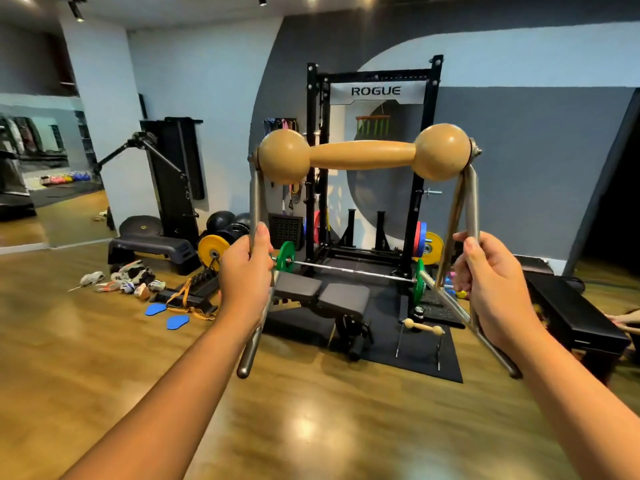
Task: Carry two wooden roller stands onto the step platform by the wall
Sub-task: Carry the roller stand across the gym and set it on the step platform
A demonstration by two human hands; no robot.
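left hand (244,268): outstretched, fist around roller stand (363,157) left leg | right hand (495,282): outstretched, clasping right leg | stand aloft, upright

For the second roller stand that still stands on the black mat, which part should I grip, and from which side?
Grip the second roller stand by its two thin metal legs, one hand each, from above and outside, as the left hand and right hand hold the first roller stand. It stands upright, and its wooden roller looks smooth and may turn, so the legs seem surer.
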